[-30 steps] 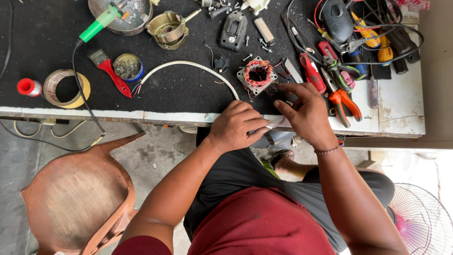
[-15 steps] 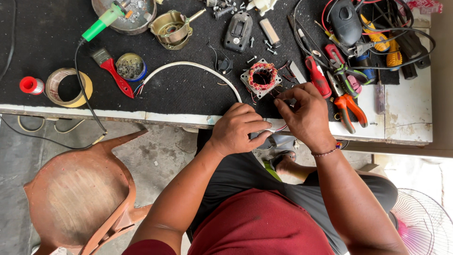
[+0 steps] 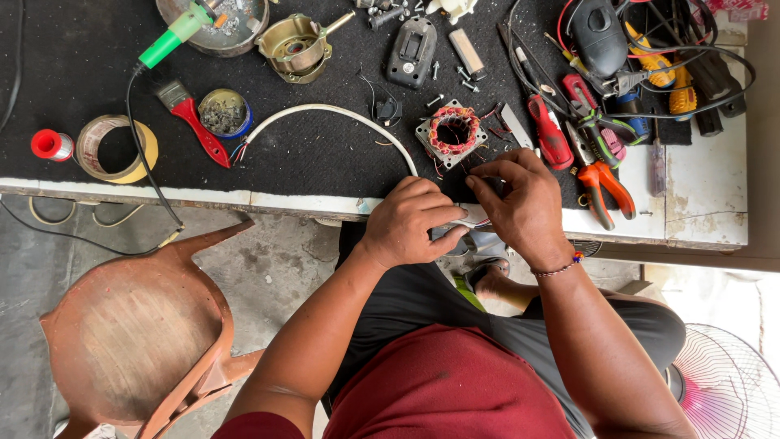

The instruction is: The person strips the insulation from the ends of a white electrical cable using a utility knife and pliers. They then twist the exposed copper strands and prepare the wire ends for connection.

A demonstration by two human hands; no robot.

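Black mat: it covers most of the counter (image 3: 699, 195), probably to keep small screws from rolling; the white painted edge shows along the front and at the right.
Far left: a red thread spool (image 3: 50, 144) lies just beside a roll of yellow tape (image 3: 114, 148).
Upper left: a green-handled soldering iron (image 3: 175, 34) rests with its tip in a metal bowl (image 3: 213, 24), seemingly so the hot end stays off the mat; its black cord runs down over the counter edge.
Left of centre: a red-handled brush (image 3: 195, 122) lies beside a small round tin (image 3: 224, 111).
Lower left: a brown plastic chair (image 3: 134, 333) stands on the floor.
Centre: a white cable (image 3: 325, 110) curves toward the hands.
Left hand (image 3: 410, 221): curled closed at the counter edge, gripping something I cannot make out.
Stator (image 3: 453, 130): square frame with red-copper windings, on the mat just above the hands, within easy reach.
Right hand (image 3: 520, 199): thumb and forefinger pinched on thin wires (image 3: 471, 221) running between the two hands.
Right: red-handled pliers (image 3: 605, 183) and screwdrivers (image 3: 548, 130) lie heaped near the right hand.
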